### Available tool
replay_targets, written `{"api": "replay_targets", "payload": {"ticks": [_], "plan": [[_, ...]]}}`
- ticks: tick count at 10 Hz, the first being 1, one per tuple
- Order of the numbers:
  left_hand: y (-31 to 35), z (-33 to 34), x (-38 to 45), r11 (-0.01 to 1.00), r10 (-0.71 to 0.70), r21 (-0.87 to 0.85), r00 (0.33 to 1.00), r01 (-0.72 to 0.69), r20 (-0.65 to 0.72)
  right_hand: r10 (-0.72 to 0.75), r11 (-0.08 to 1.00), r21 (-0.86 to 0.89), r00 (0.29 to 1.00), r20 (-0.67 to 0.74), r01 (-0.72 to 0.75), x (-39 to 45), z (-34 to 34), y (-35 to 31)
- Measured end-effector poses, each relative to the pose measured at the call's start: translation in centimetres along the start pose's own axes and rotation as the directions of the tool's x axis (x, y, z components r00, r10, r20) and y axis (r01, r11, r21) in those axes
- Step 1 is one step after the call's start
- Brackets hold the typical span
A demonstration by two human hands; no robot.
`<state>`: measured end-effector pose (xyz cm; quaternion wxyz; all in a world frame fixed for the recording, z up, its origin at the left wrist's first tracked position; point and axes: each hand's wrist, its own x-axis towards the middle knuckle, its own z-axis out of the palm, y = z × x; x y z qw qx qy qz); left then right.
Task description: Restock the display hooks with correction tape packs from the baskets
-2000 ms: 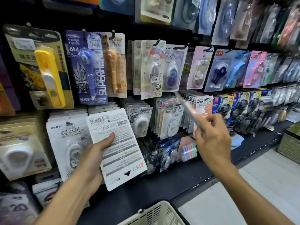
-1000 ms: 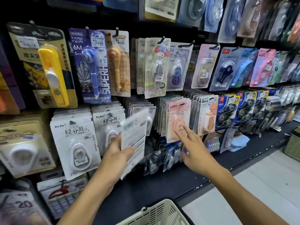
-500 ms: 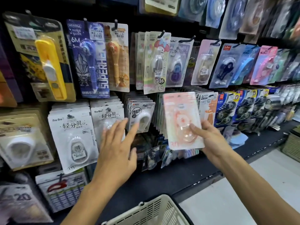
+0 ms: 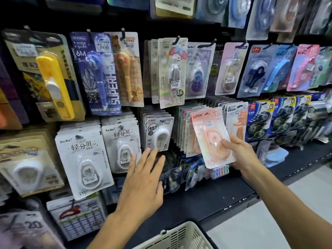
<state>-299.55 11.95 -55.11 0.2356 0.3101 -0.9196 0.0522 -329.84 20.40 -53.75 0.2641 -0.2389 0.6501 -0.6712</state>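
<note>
Crowded hooks (image 4: 177, 40) hold hanging packs; left hand (image 4: 143, 178) fingers spread, right hand (image 4: 240, 151) pinching peach pack (image 4: 210, 137).

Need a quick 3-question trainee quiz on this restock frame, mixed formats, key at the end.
1. True or false: the right hand holds the pink-orange carded correction tape pack.
2. The left hand is: A) gripping a white pack, B) open with fingers spread, holding nothing, C) inside the basket.
3. Fill in: the cream slotted plastic basket sits at the ___ edge of the view.

Key: 1 true; 2 B; 3 bottom.
</note>
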Motion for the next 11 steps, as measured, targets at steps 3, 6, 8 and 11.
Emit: {"api": "replay_targets", "payload": {"ticks": [3,6,8,11], "plan": [[0.2,1.6,2.9,0.975,0.056,0.212,0.998,-0.06,0.026,-0.096,0.994,-0.077,0.98,-0.175,0.083,1.3,1.7,0.0],[-0.8,3.0,7.6,0.904,0.091,0.411,0.993,-0.114,0.077,-0.192,0.96,-0.226,0.975,-0.11,0.163,1.4,3.6,1.3],[-0.6,2.8,6.9,0.92,0.09,0.382,0.996,-0.092,0.023,-0.171,0.943,-0.302,0.982,-0.083,0.139,1.1,3.5,1.6],[-0.9,-4.0,2.9,0.995,0.012,-0.097,1.0,-0.01,0.017,-0.036,0.962,-0.272,0.996,-0.079,0.013,1.4,1.4,-2.1]]}}
